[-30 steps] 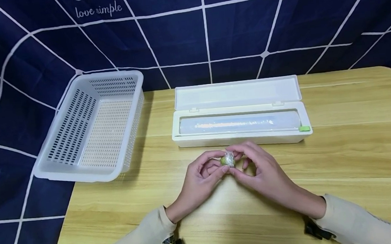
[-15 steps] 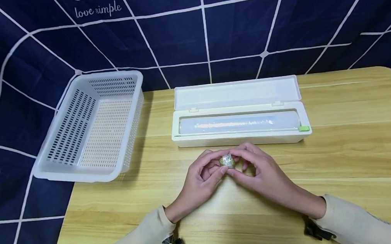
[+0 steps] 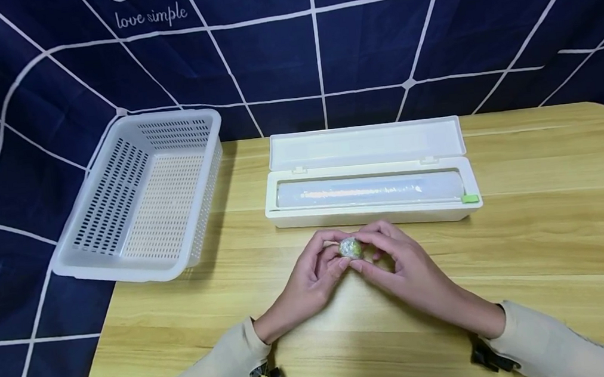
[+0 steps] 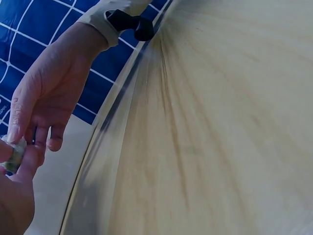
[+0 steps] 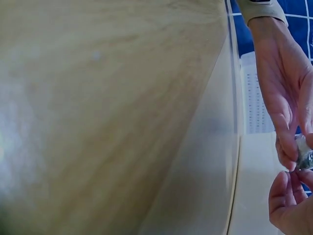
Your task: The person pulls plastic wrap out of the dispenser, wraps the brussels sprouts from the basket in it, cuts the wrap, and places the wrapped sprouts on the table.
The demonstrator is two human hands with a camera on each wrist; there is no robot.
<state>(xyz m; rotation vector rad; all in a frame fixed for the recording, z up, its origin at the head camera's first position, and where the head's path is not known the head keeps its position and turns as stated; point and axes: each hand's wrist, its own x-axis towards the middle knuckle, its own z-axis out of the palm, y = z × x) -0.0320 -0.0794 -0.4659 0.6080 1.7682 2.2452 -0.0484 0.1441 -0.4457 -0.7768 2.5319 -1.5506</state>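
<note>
A small round greenish thing [image 3: 350,248], wrapped in shiny clear film, is between both hands in the head view. My left hand [image 3: 308,279] pinches its left side with thumb and curled fingers. My right hand [image 3: 404,262] pinches the right side the same way. Both thumbs meet at the near side of it. Fingertips partly cover the wrapped thing [image 4: 16,157] at the edge of the left wrist view. Just beyond the hands is a white cling film box [image 3: 374,213], lid [image 3: 365,144] tipped back, with a roll of film [image 3: 369,190] inside.
A white slotted plastic basket [image 3: 164,203] stands at the back left of the wooden table [image 3: 554,238]. On the box's front right corner is a green tab [image 3: 470,198]. Behind the table hangs a dark blue cloth [image 3: 370,45] with white lines.
The wrapped thing has turned between the fingertips, and its film now faces up more. Left fingers have shifted slightly. Box and basket stay where they were.
</note>
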